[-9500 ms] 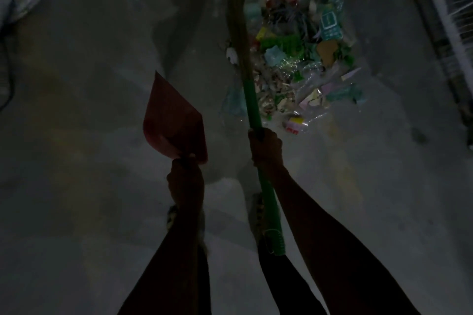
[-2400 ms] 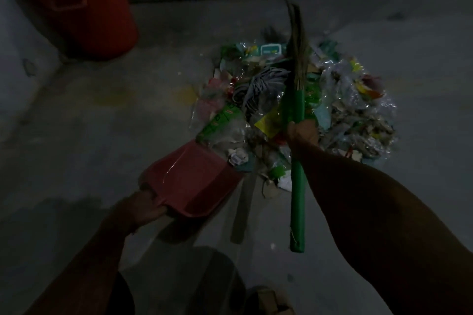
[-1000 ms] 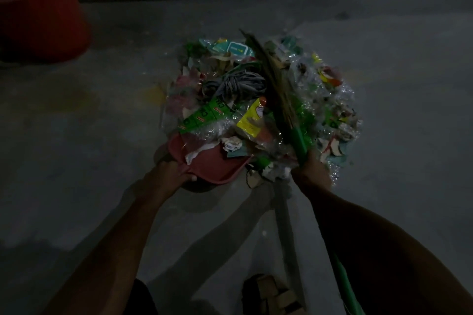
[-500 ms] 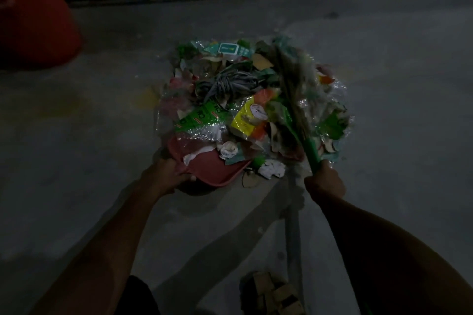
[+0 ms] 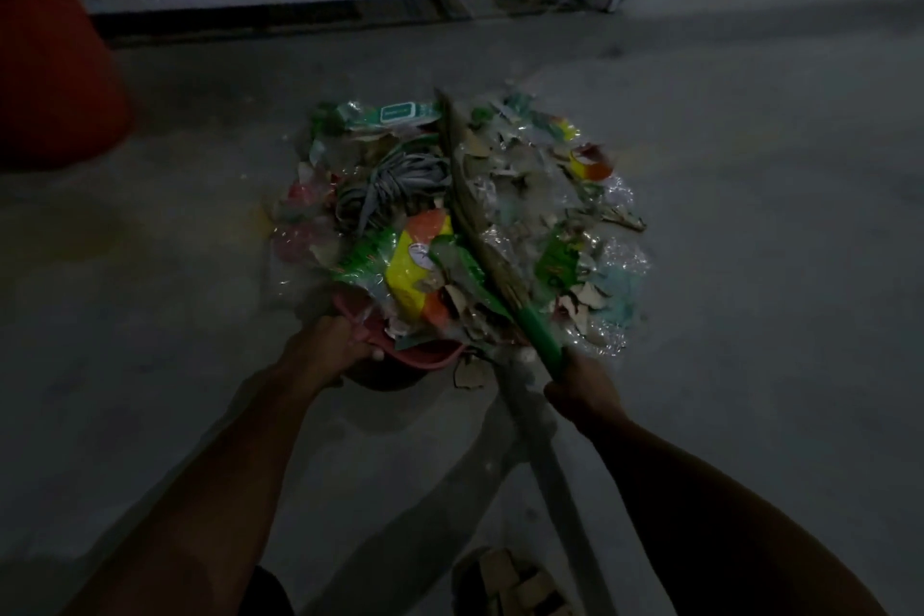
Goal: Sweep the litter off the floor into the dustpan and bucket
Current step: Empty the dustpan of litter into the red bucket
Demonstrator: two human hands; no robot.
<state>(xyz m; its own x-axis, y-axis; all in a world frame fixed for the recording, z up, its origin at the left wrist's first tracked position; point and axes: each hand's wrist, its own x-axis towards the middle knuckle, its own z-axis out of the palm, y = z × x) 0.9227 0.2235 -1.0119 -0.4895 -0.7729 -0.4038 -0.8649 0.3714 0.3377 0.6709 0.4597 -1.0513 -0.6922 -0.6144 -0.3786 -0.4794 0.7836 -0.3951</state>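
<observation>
Both hands were busy: my left hand [image 5: 336, 349] held the dustpan [image 5: 419, 355] low under the litter [image 5: 465, 215]. My right hand [image 5: 582, 383] gripped the broom [image 5: 492, 260], pulling scraps nearer. Far left stood the bucket [image 5: 50, 65].

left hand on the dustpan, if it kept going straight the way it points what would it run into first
The left hand points up toward the litter pile. Pushed on, it would drive the red dustpan deeper into it, probably meeting the yellow wrapper first; depth is unclear.
</observation>
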